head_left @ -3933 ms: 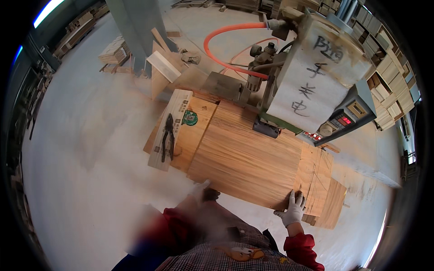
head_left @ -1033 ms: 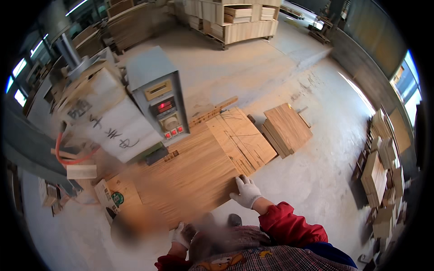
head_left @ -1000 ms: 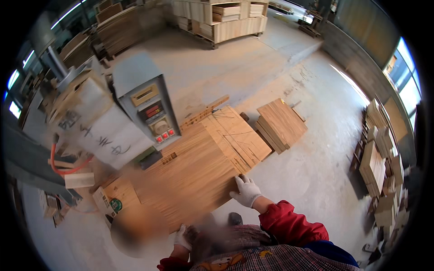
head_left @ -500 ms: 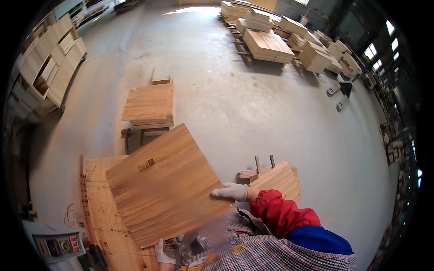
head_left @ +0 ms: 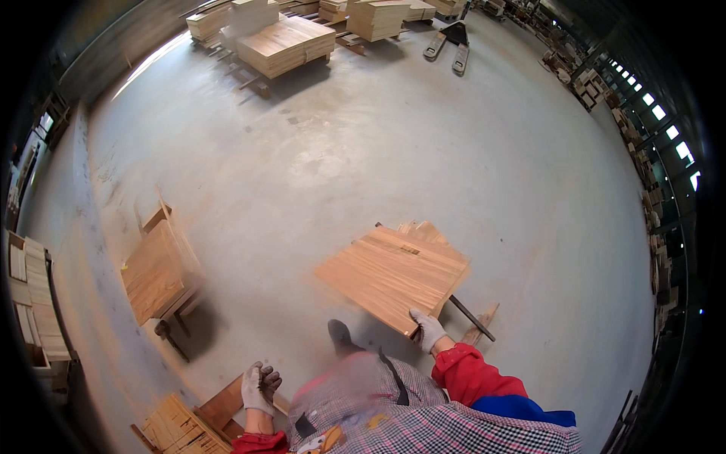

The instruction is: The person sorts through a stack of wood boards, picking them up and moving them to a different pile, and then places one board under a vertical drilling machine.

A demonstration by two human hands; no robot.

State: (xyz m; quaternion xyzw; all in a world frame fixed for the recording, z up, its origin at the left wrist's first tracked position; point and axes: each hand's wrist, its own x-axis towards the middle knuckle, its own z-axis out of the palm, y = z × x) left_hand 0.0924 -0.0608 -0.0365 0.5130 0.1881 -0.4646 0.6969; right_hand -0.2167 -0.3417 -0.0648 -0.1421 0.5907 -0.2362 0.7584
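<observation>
Wooden board (head_left: 389, 272), straight-edged and honey brown, slants across our view just below and right of the centre of the frame. Our right hand (head_left: 429, 331), in a pale glove, grips its near corner, thumb on the upper face; the fingers underneath are hidden from us. More pale boards (head_left: 423, 231) show beyond its far edge, though we cannot tell whether ours rests fully on them. A dark bar (head_left: 467, 312) juts out to the right, over a strip of wood (head_left: 490, 312). At lower left, our left hand (head_left: 261, 387), gloved too, is raised with its fingers half curled and the palm empty, near a reddish-brown plank (head_left: 223, 401) and a pale wooden surface (head_left: 175, 430). Looking down, we see a checked apron (head_left: 454, 427), a red sleeve (head_left: 473, 371) and one dark shoe (head_left: 339, 333) against the grey floor (head_left: 378, 151). Another stack of boards (head_left: 155, 272) stands toward the left edge of the frame. Larger stacks (head_left: 283, 45) line the top, left of centre, and a pallet truck (head_left: 458, 54) sits near them, just right of top centre.
</observation>
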